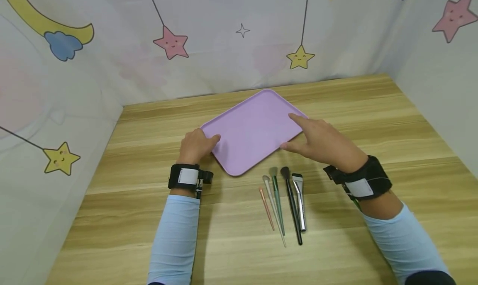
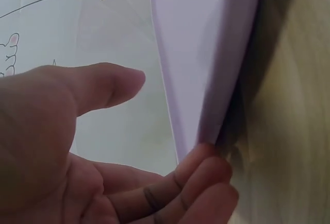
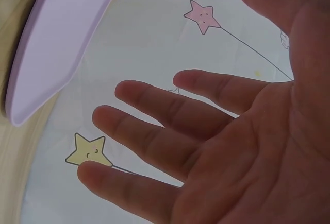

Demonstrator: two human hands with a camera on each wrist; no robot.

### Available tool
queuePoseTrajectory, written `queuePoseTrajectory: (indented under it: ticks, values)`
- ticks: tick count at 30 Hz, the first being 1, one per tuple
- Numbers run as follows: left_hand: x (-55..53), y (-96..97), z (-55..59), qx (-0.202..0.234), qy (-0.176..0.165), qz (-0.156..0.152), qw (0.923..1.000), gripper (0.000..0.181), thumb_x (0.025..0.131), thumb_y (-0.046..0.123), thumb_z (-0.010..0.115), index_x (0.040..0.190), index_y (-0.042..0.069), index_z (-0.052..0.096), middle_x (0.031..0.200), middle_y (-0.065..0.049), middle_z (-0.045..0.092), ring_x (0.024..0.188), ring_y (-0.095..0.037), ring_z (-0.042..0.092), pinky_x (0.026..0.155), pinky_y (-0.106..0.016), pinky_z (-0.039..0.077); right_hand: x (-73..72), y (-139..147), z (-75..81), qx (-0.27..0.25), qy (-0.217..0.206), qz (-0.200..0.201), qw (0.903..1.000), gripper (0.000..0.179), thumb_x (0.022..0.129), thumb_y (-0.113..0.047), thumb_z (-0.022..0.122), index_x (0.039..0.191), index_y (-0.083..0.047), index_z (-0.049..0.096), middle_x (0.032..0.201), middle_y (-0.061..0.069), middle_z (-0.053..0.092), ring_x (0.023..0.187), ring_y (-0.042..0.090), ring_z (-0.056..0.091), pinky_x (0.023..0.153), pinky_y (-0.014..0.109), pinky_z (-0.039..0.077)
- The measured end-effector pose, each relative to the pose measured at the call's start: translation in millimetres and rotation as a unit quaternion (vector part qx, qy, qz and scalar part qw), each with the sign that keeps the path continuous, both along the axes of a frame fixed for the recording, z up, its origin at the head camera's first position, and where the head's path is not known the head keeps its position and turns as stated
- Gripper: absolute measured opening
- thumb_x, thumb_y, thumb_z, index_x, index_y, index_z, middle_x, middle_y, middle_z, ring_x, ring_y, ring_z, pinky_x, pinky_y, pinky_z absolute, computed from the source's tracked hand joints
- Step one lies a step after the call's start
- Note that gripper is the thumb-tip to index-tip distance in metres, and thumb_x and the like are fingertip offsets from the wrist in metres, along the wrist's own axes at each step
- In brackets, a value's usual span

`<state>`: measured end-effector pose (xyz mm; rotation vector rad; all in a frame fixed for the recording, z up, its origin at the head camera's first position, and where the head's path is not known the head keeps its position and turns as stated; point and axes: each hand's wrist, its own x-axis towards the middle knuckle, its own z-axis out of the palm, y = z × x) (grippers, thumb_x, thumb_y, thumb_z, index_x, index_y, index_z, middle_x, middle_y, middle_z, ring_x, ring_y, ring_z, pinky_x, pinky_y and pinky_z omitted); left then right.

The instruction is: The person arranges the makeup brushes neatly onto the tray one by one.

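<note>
A light purple rectangular tray (image 1: 254, 131) lies slantwise on the wooden table. At its left end is my left hand (image 1: 196, 146); in the left wrist view that hand's fingertips (image 2: 206, 170) touch the tray's edge while the thumb (image 2: 116, 85) stands apart from it. My right hand (image 1: 325, 146) is at the tray's right end, thumb and fingers spread. Seen from the right wrist, its fingers (image 3: 154, 141) are straight and apart, with nothing held and a gap between them and the tray (image 3: 56, 38).
Several makeup brushes lie side by side in front of the tray: a thin pink one (image 1: 266, 208), a slim pale one (image 1: 274, 210), a green one (image 1: 278, 202), a black one (image 1: 292, 206) and a silver flat-headed one (image 1: 300, 202). A printed cloth wall (image 1: 216, 69) borders the table's back.
</note>
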<state>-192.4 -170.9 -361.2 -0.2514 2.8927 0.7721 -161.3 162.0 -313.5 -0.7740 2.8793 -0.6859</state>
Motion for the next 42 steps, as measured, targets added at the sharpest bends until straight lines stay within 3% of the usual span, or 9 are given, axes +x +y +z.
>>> queuePoseTrajectory:
  ticks: [8,12,17,20,24,32,42]
  values:
    - [-0.7,-1.3,-3.6,-0.007,-0.039,-0.002,0.9992,0.036,0.090,0.036,0.058,0.087,0.001,0.065,0.067,-0.010,0.066,0.053,-0.020,0.060,0.047,-0.030,0.044,5.0,4,-7.4,0.002,-0.004,0.003,1.0000,0.084,0.094,-0.043,0.070,0.150,0.009,0.037,0.140,0.030,0.052,0.127,0.041,0.054,0.105,0.055,0.043]
    - [-2.8,-1.8,-5.2,-0.008,-0.056,-0.012,0.9983,0.032,0.088,0.033,0.061,0.087,0.001,0.063,0.065,-0.008,0.065,0.050,-0.019,0.060,0.045,-0.029,0.044,5.5,6,-10.5,0.004,-0.003,0.000,1.0000,0.082,0.094,-0.043,0.070,0.149,0.009,0.039,0.136,0.030,0.056,0.124,0.041,0.056,0.103,0.055,0.044]
    - [-5.4,-2.2,-8.7,-0.003,-0.068,-0.023,0.9974,0.041,0.087,0.025,0.062,0.113,-0.006,0.056,0.067,-0.009,0.063,0.052,-0.019,0.059,0.048,-0.030,0.046,5.3,6,-12.2,0.003,0.001,0.000,1.0000,0.080,0.094,-0.041,0.071,0.147,0.010,0.042,0.131,0.028,0.060,0.120,0.041,0.059,0.100,0.055,0.046]
    - [-6.6,-1.8,-10.8,-0.001,-0.073,-0.028,0.9969,0.059,0.089,0.023,0.060,0.134,-0.009,0.042,0.068,-0.009,0.062,0.053,-0.019,0.058,0.049,-0.030,0.045,6.4,5,-11.8,0.005,-0.004,0.000,1.0000,0.079,0.094,-0.043,0.070,0.146,0.009,0.043,0.129,0.027,0.061,0.119,0.040,0.060,0.099,0.055,0.047]
    - [-8.6,-2.4,-13.9,0.014,-0.074,-0.035,0.9965,0.073,0.092,0.022,0.058,0.148,-0.012,0.027,0.071,-0.011,0.063,0.056,-0.020,0.060,0.051,-0.030,0.046,8.7,5,-11.8,0.010,-0.016,-0.001,0.9998,0.075,0.095,-0.045,0.068,0.143,0.008,0.048,0.124,0.026,0.064,0.114,0.039,0.062,0.094,0.054,0.050]
    - [-13.1,-5.7,-18.0,0.041,-0.080,-0.050,0.9947,0.085,0.095,0.021,0.054,0.157,-0.011,0.004,0.072,-0.012,0.065,0.057,-0.018,0.062,0.052,-0.027,0.049,10.1,10,-16.1,0.028,-0.041,-0.010,0.9987,0.069,0.095,-0.047,0.067,0.137,0.007,0.054,0.117,0.023,0.067,0.106,0.037,0.065,0.083,0.051,0.054]
    - [-16.1,-5.1,-19.0,0.027,-0.062,-0.054,0.9962,0.085,0.094,0.020,0.058,0.156,-0.012,0.009,0.077,-0.015,0.065,0.055,-0.019,0.061,0.051,-0.029,0.047,11.3,12,-14.8,0.045,-0.037,-0.006,0.9983,0.064,0.095,-0.047,0.067,0.130,0.006,0.058,0.103,0.020,0.070,0.091,0.032,0.067,0.075,0.048,0.055]
